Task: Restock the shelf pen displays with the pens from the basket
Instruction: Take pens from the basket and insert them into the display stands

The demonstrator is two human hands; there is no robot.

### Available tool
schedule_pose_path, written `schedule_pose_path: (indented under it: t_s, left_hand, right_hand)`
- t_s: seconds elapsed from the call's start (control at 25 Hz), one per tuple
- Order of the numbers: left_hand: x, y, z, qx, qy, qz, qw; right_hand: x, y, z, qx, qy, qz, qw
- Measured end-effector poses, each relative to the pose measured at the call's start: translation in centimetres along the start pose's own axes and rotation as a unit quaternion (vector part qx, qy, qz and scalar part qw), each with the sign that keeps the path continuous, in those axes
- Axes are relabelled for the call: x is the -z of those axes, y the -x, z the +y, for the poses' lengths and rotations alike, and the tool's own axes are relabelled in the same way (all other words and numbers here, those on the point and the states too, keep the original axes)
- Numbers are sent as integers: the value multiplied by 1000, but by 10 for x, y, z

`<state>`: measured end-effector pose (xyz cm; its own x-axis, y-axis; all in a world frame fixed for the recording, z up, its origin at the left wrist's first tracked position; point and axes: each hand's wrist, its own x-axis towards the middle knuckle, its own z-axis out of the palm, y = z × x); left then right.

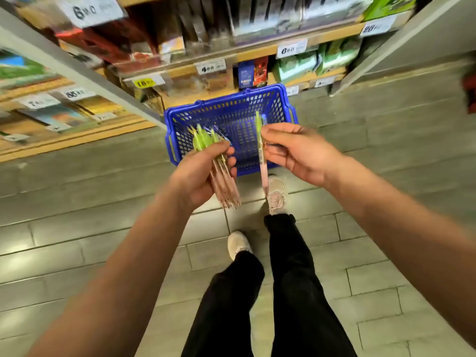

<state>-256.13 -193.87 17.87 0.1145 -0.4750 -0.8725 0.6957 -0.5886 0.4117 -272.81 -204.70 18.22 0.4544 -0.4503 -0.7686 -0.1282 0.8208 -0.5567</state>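
Clamps left hand [201, 176] round seemingly light, stiff green-capped pink pens [228, 188] above blue mesh basket [226, 101]; pinches one pen [264, 173] mid-barrel with right hand [296, 150].

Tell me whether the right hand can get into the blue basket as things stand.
Probably yes: the basket stands open-topped just beyond the right hand with nothing between them, though that hand already pinches a pen.

A shop aisle — stocked shelves [304, 51], price tags [291, 48], blue shopping basket [280, 101], tiled floor [77, 228]
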Motion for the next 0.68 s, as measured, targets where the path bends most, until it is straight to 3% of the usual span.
schedule_pose_path:
  t_s: [0.28, 0.68]
  left_hand:
    - [-26, 232, 64, -21, 3, -35, 999]
    - [-71, 345, 113, -117, -7, -99, 988]
  right_hand:
    - [-95, 210, -79, 76, 3, -1, 997]
    - [-124, 321, -146, 122, -1, -3, 993]
